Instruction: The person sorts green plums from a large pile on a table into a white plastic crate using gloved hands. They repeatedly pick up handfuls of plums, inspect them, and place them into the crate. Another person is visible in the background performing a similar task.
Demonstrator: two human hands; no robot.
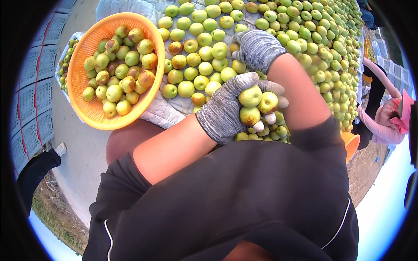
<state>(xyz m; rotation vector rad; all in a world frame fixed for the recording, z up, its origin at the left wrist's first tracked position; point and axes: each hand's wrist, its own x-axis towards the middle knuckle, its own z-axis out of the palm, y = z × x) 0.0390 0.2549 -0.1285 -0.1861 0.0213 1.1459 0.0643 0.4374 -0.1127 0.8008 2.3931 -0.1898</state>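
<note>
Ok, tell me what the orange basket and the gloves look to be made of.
Orange basket: probably moulded plastic, slightly glossy; fine regular holes pierce its wall below a smooth rim.
Gloves: matte, flecked grey knit, cotton or synthetic, I can't tell which; the paler, smoother fingertips suggest a rubbery coating.

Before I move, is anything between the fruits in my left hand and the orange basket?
Nothing tall shows between the held fruits in the left hand and the orange basket: only loose fruits on the pale cloth, then the basket's right rim.
</note>
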